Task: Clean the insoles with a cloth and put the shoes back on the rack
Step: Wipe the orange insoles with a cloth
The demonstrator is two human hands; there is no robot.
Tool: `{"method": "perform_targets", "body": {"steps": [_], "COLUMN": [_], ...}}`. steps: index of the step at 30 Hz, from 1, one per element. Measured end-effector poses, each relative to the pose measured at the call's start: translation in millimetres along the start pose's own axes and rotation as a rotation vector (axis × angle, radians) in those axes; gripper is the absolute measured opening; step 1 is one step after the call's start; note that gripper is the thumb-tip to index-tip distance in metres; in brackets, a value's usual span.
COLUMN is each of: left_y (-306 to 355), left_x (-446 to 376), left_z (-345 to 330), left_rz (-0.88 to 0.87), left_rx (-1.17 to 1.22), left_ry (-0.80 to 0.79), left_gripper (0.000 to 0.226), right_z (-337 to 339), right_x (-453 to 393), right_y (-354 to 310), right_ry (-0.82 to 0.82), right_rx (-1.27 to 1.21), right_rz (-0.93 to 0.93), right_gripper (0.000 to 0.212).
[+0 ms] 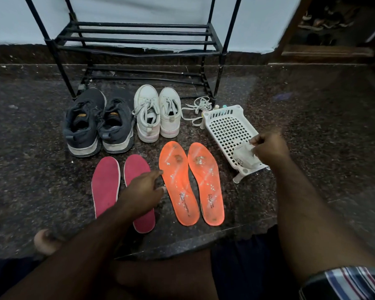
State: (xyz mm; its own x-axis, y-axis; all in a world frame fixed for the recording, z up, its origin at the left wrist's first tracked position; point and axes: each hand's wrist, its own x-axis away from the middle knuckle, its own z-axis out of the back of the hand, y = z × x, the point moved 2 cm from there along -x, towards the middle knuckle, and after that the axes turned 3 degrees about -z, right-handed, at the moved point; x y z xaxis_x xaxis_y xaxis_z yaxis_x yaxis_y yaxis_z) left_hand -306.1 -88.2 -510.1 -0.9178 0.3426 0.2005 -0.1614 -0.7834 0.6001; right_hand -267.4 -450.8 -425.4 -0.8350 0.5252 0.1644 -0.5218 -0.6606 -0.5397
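Head view: my right hand [268,149] pinches the cloth [246,158] with curled fingers over the white basket [223,126]; my left hand [144,189] reaches out, forefinger extended, touching the orange insole [178,182]; red insoles [105,185] lie under and left of it; shoes [97,122] and rack [139,40] lie beyond.

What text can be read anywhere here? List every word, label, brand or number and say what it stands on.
Left orange insole: two lines of dark print near the heel, too small and blurred to read.
Right orange insole: two lines of dark print near the heel, also unreadable.
Dark sneakers: yellowish tongue labels, too blurred to read.
Cloth: a faint printed mark, illegible.
No text can be quoted.
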Motion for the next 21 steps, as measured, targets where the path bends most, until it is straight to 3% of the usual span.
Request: {"method": "perform_targets", "body": {"steps": [6, 10, 14, 21], "left_y": [1, 0, 2, 9], "left_x": [-1, -2, -2, -1], "left_z": [-3, -4, -3, -4], "left_rz": [0.015, 0.023, 0.026, 0.026], "left_rx": [0.024, 0.037, 0.056, 0.062], "left_ry": [-0.004, 0.001, 0.012, -0.003], "left_gripper": [0.061, 0.062, 0.061, 0.058], "right_z": [-21, -16, 2, -4], "right_x": [-1, -8, -21, -31], "right_y": [3, 5, 19, 29], "right_ry": [0.024, 0.019, 0.174, 0.04], "right_rx": [0.074, 0.008, 0.086, 0.258], "right_rz": [0.096, 0.061, 0.012, 0.024], "right_gripper": [0.018, 0.008, 0.021, 0.028]}}
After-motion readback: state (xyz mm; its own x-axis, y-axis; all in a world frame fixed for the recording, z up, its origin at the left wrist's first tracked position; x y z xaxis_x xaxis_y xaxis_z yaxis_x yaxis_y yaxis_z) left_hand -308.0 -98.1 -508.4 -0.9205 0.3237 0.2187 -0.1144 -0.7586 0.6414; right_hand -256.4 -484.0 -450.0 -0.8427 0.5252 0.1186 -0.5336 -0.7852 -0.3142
